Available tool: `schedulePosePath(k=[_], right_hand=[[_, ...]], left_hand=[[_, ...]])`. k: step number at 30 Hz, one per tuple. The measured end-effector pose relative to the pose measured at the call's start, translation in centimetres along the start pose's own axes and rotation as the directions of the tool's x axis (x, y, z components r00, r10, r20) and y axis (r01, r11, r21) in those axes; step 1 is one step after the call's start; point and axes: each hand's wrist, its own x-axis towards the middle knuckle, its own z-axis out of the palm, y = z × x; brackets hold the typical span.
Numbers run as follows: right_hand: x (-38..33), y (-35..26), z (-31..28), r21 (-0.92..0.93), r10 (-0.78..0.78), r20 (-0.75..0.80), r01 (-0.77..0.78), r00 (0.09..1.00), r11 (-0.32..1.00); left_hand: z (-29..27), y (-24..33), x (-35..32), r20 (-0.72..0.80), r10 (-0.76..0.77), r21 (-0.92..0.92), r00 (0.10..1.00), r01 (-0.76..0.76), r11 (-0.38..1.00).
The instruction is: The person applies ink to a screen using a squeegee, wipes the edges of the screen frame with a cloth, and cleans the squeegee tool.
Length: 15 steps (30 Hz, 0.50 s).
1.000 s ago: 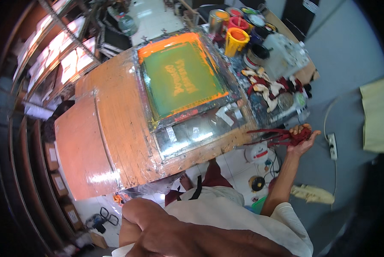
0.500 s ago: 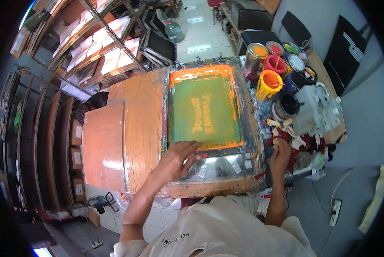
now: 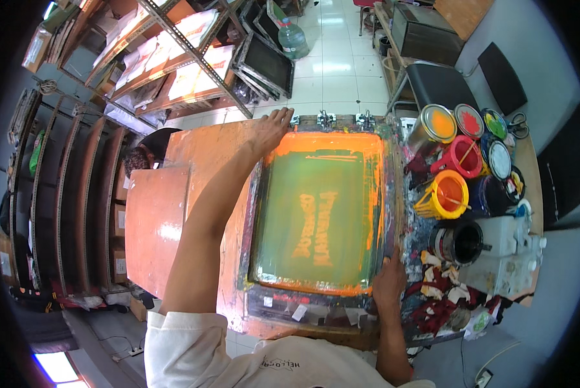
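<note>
A screen printing frame (image 3: 259, 213) lies flat in front of me. Its green mesh (image 3: 283, 174) carries pale lettering, and orange ink (image 3: 316, 141) is spread along the far, right and near borders. My left hand (image 3: 268, 134) reaches to the frame's far left corner, beside a metal hinge clamp (image 3: 294, 121); its fingers are stretched out, with nothing seen in them. At the frame's near right edge is my right hand (image 3: 389, 284), closed around the side rail with the thumb toward the mesh. Its lower fingers are hidden.
Right of the frame stand a yellow tub (image 3: 446, 194) of orange ink, a red tub (image 3: 461, 155), several cans, a dark can (image 3: 461, 242), clear jugs (image 3: 497, 252) and stained rags (image 3: 435, 294). Wooden boards (image 3: 157, 220) lie left. Metal shelving (image 3: 199, 52) rises behind.
My left hand has gone from the frame's near edge to its far left corner. My right hand has left the rags and come to the frame's right edge. The view has shifted.
</note>
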Motion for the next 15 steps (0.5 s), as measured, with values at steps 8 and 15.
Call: schedulePosePath(k=[8, 15], right_hand=[[0.2, 1.5, 1.3, 0.061, -0.017, -0.014, 0.018, 1.000, 0.998], [0.5, 2.0, 1.7, 0.055, -0.087, -0.086, 0.092, 0.992, 0.994]], left_hand=[[2.1, -4.1, 3.9, 0.292, 0.142, -0.271, 0.946, -0.061, 0.961], [2.4, -1.9, 3.8, 0.326, -0.081, -0.170, 0.942, 0.142, 0.975]])
